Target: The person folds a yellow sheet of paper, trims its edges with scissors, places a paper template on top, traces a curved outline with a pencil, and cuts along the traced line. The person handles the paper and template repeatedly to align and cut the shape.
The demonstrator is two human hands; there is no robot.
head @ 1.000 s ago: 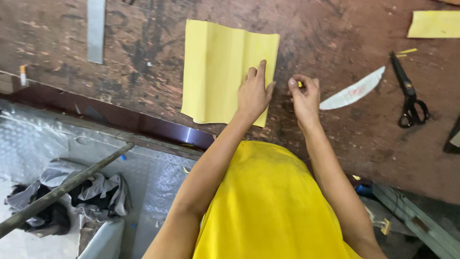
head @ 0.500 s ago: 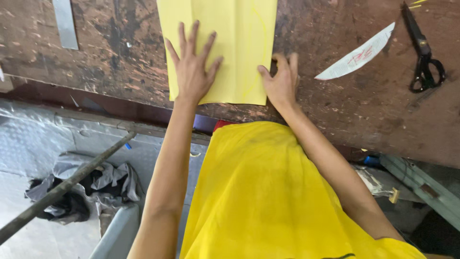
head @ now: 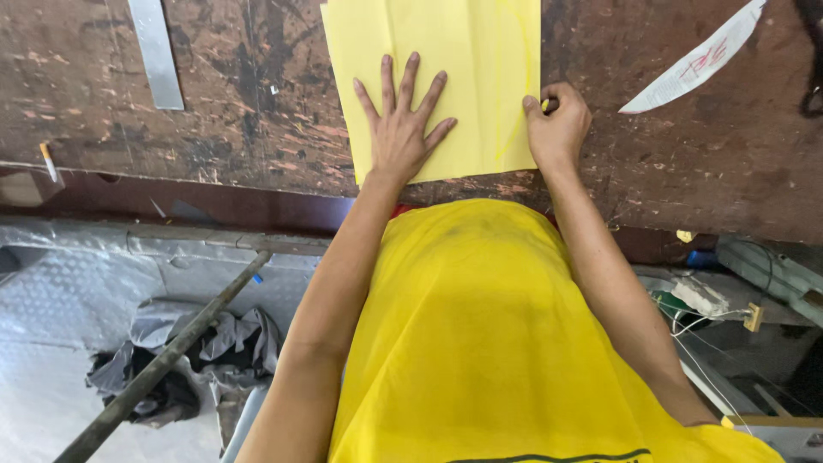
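Both hands have been shifted: the left hand point(head: 401, 129) is now spread flat on the yellow sheet point(head: 446, 60), the right hand point(head: 557, 129) curled at its edge around a small yellow marker point(head: 544, 105), on the worn workbench point(head: 240, 103).

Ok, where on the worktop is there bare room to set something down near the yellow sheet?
Bare wood lies between the metal ruler and the yellow sheet, left of the left hand. A second patch sits right of the right hand, below the curved white paper scrap. It is crowded on the sheet itself, where both hands press, the right one holding a small yellow marker.
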